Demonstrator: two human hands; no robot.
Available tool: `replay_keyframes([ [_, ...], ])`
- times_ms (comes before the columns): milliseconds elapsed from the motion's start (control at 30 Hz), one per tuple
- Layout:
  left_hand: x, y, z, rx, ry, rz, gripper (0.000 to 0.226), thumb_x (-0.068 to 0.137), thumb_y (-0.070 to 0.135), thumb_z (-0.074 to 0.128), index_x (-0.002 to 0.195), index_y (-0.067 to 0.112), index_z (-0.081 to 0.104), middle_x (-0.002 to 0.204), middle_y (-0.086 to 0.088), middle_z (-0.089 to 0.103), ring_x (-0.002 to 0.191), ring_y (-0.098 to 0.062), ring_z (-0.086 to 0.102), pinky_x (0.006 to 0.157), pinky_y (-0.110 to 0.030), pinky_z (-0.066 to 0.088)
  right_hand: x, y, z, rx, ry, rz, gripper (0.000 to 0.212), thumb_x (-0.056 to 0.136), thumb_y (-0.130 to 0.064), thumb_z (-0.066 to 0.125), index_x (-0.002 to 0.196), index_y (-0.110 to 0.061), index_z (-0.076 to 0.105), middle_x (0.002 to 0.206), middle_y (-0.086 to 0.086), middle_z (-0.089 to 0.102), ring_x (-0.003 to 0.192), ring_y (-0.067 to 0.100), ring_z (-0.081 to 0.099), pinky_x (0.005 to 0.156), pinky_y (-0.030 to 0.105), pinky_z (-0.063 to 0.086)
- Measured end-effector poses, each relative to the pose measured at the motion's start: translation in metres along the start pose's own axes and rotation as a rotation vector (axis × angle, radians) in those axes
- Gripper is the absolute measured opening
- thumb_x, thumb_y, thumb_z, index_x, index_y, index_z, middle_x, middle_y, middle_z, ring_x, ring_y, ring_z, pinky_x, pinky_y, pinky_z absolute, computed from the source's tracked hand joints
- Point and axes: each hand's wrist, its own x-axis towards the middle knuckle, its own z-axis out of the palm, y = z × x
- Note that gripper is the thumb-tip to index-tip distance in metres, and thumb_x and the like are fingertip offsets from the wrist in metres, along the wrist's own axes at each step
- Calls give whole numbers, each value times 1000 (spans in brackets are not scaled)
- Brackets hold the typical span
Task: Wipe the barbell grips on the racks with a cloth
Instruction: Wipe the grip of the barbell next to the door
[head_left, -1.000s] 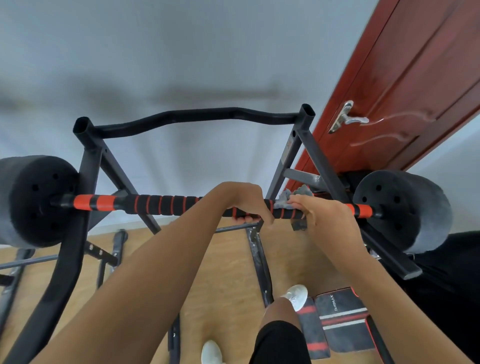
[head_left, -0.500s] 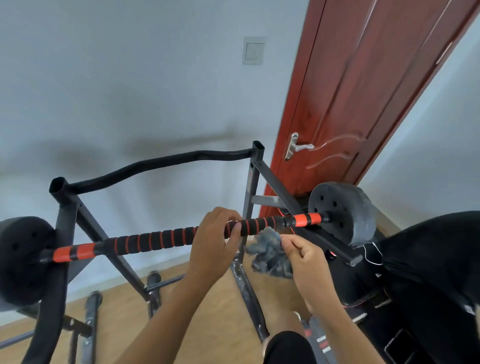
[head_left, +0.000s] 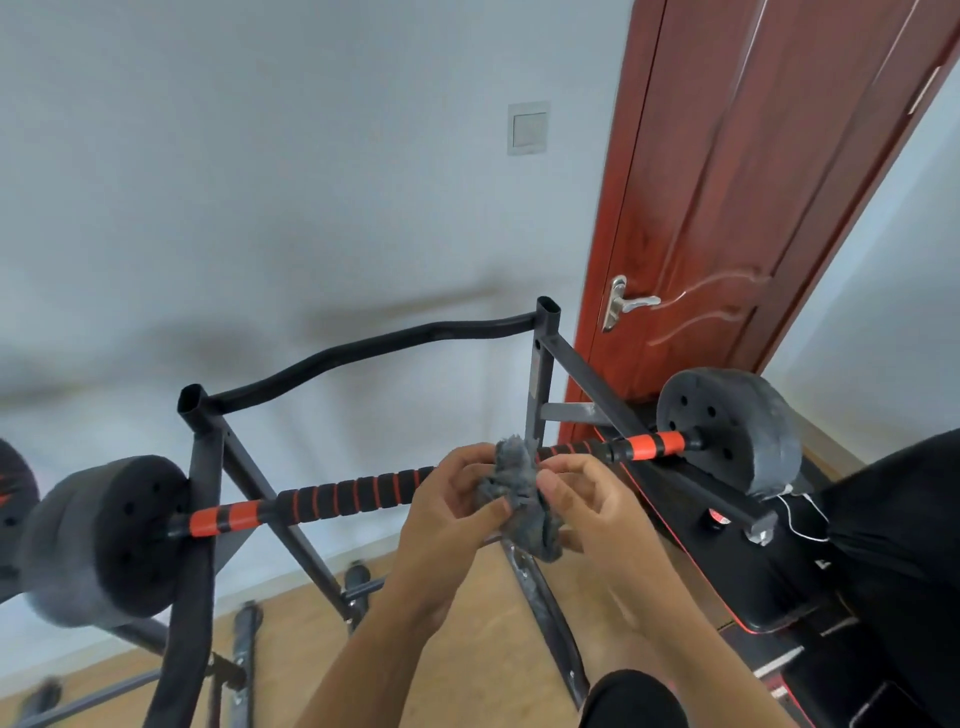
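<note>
now your left hand (head_left: 452, 499) has left the foam barbell grip (head_left: 358, 493) and joined your right hand (head_left: 592, 499); both, close together, pinch the grey cloth (head_left: 519, 493) just before the grip's middle on the rack (head_left: 202, 467), likely to refold it before more wiping.

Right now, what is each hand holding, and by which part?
Both hold the grey cloth, bunched between them: the left hand pinches its left side, the right hand its right side.
</note>
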Motion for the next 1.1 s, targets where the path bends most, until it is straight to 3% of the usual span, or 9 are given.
replay_keyframes([
  [100,-3,3,-6,40,18,27,47,95,-12,62,124,25,64,112,-2,76,108,-22,72,89,-35,61,0,0,10,-90,12,-54,37,83,-34,84,115,-26,67,104,-4,76,96,16,74,80,42,63],
  [267,-7,-3,-16,72,139,95,41,94,-9,66,113,26,58,108,-4,73,105,-24,72,87,-38,63,2,-5,12,119,80,-53,31,90,-14,76,119,-21,68,108,4,75,98,22,74,80,48,63],
  [433,-13,-8,-17,130,145,91,40,94,-12,61,103,26,70,111,3,70,104,-19,72,83,-35,63,4,-8,14,50,102,-107,26,98,-13,66,119,-28,67,108,0,74,101,20,73,81,47,63],
  [567,-14,-8,-13,123,36,-51,11,101,26,65,98,23,76,100,3,75,99,-16,72,86,-30,60,2,-17,13,-8,77,-145,26,102,-9,58,120,-27,66,108,-6,74,100,14,73,79,41,64],
  [633,-14,-12,-11,164,16,-53,21,94,39,71,91,18,74,97,6,76,97,-14,72,82,-29,60,2,-16,9,-18,101,-146,25,102,-11,59,119,-27,66,108,-6,74,101,14,72,80,42,64],
  [800,-12,-23,-7,382,93,197,17,88,34,79,82,21,69,110,19,65,111,-9,65,88,-29,59,3,-11,-3,37,167,-86,20,99,-22,65,118,-30,66,111,-1,74,104,20,72,84,52,62],
  [933,-14,-18,-1,420,74,301,18,90,38,74,83,24,65,112,18,66,115,-9,63,94,-30,58,4,-12,-5,116,181,-64,20,101,-16,61,118,-26,66,111,2,74,103,24,73,83,53,62],
  [1033,-23,-13,-2,584,-28,447,22,88,46,78,76,33,64,132,22,56,135,-11,48,104,-13,40,7,-12,-6,224,210,-35,22,103,-10,56,117,-24,64,110,5,74,102,27,73,80,47,61],
  [1100,-30,-12,0,590,-102,461,29,89,55,70,72,33,64,139,19,54,140,-16,44,108,-17,35,6,-14,-7,272,210,-9,23,104,-6,53,114,-24,64,109,6,74,100,28,72,77,43,60],
])
